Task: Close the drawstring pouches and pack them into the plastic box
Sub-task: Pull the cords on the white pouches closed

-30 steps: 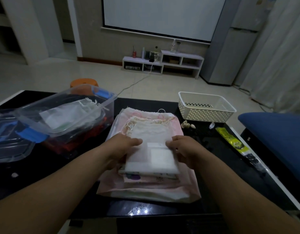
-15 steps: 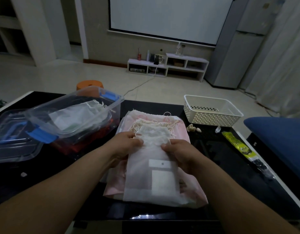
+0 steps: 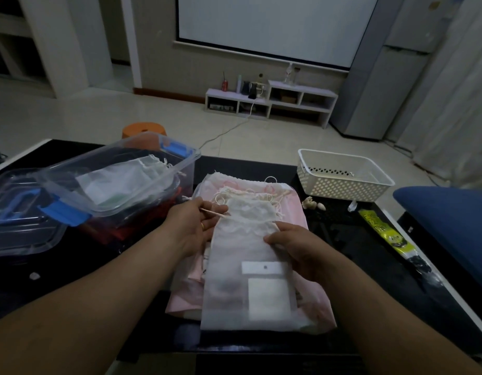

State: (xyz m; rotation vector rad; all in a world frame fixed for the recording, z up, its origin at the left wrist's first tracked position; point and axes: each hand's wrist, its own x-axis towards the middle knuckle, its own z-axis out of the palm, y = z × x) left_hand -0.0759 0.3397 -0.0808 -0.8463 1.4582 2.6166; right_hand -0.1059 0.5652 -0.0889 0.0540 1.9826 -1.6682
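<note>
Two hands work on the white pouch [image 3: 250,266], which lies on top of a stack of pink pouches [image 3: 294,208] just right of the plastic box [image 3: 187,173]. A second ago both hands held the pouch lower down at its sides and its mouth lay flatter. Now they are up at the neck, and the cloth there is bunched into ruffles. The left hand [image 3: 191,226] pinches a cord [image 3: 212,211] between thumb and forefinger and draws it toward the box. The right hand [image 3: 296,247] grips the far edge of the neck with curled fingers; whether it also has a cord I cannot tell. The closing step looks under way but not finished, with packing to follow.

One pouch [image 3: 120,177] already lies inside the box, whose lid [image 3: 17,223] sits at its near left. Everything rests on a glossy black table [image 3: 342,244]. Right of the box, past the stack, are a white basket [image 3: 342,185], some shells [image 3: 311,204] and a yellow packet [image 3: 383,230]. Behind the box are an orange stool [image 3: 143,129], a low shelf [image 3: 272,101] and a projector screen [image 3: 275,25].
</note>
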